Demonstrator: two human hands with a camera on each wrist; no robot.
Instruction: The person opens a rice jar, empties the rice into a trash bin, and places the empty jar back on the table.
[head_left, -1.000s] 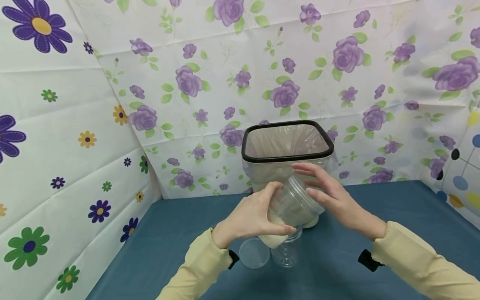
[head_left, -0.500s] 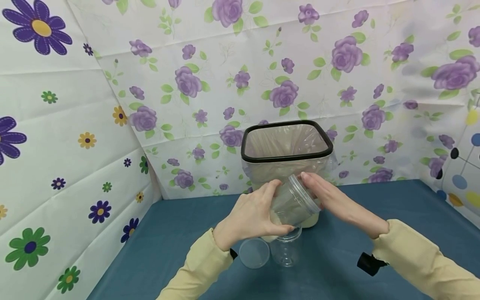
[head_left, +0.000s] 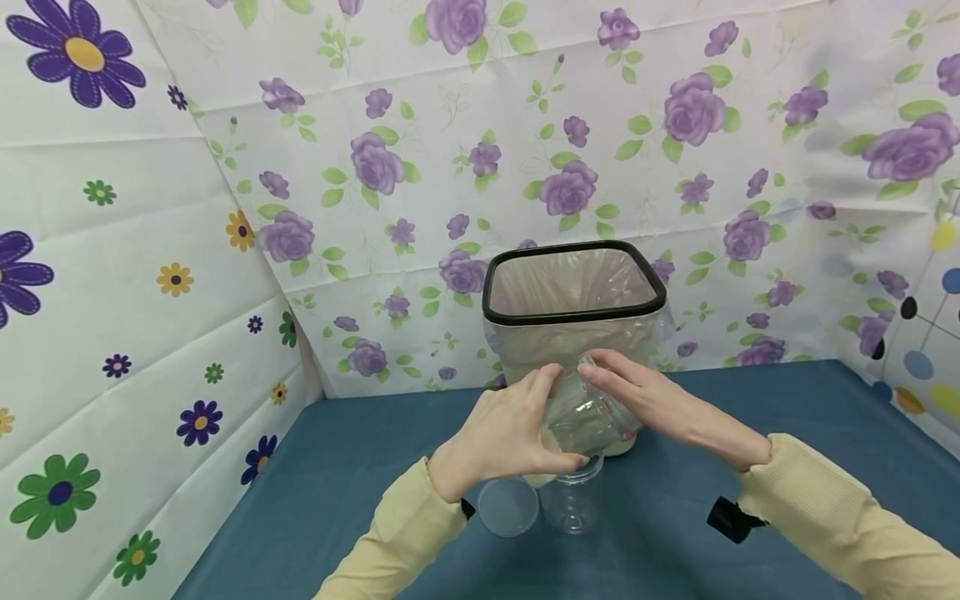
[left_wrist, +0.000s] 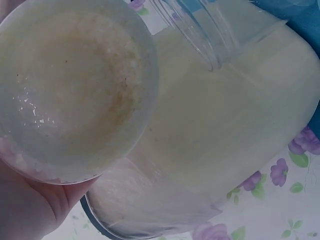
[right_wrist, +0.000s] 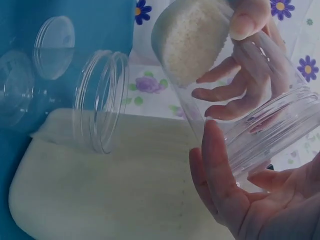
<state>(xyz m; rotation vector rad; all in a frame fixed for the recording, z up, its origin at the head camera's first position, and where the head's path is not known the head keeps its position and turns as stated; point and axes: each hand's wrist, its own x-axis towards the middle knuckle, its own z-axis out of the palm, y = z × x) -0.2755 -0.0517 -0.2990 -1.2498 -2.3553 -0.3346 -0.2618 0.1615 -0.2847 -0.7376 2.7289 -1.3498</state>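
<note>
My left hand (head_left: 495,433) grips a clear plastic jar (head_left: 581,421) around its body, tilting it with the mouth end up and to the right. Pale, rice-like grains (right_wrist: 195,42) lie at the jar's bottom in the right wrist view. The round base (left_wrist: 75,95) fills much of the left wrist view. My right hand (head_left: 663,404) holds the ridged mouth end, fingers and thumb curled around it. Whether a lid sits there I cannot tell. Just below, a second clear jar (head_left: 573,507) stands uncapped on the table beside a clear round lid (head_left: 508,507).
A pale bin (head_left: 517,346) with a black rim and clear liner stands directly behind the hands. The blue-green table (head_left: 360,500) meets flower-printed sheets (head_left: 420,208) at the back and left.
My right hand has come in from just off the jar's mouth end and now has its fingers around it. The left hand keeps its grip; the jar has turned slightly.
</note>
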